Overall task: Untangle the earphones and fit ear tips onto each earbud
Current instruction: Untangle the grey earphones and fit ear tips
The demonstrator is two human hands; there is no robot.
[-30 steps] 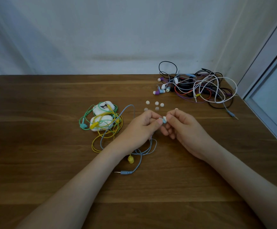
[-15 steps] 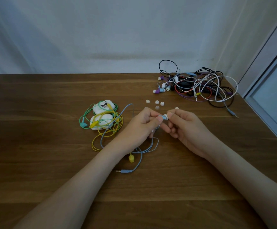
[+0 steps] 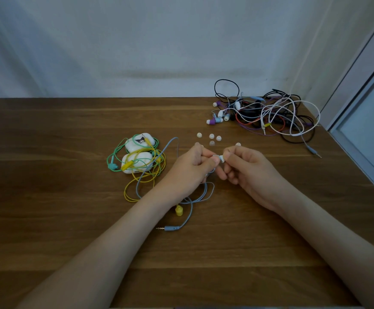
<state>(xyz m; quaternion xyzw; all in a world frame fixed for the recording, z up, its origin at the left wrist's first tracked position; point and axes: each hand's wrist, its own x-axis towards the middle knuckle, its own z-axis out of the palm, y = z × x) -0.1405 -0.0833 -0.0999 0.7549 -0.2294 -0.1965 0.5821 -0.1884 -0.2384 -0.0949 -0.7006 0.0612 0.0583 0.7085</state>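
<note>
My left hand [image 3: 192, 168] pinches a pale blue earbud [image 3: 215, 157] above the table's middle, and its grey-blue cable [image 3: 190, 210] loops down to a jack plug [image 3: 168, 228]. Right against the earbud, my right hand [image 3: 246, 168] pinches a small white ear tip [image 3: 222, 158] between thumb and forefinger. Several loose white ear tips [image 3: 211, 136] lie just beyond my hands. A yellow earbud [image 3: 178, 210] lies under my left wrist.
Two white earbud cases [image 3: 137, 162] wrapped in green and yellow cables [image 3: 137, 188] sit at the left. A tangled heap of black, white, red and purple earphones [image 3: 268, 114] lies at the back right. A window frame [image 3: 360, 139] borders the wooden table's [image 3: 48, 197] right edge.
Both hands have stayed together at the table's middle, shifting only slightly; the ear tip and earbud remain pressed together between the fingertips.
</note>
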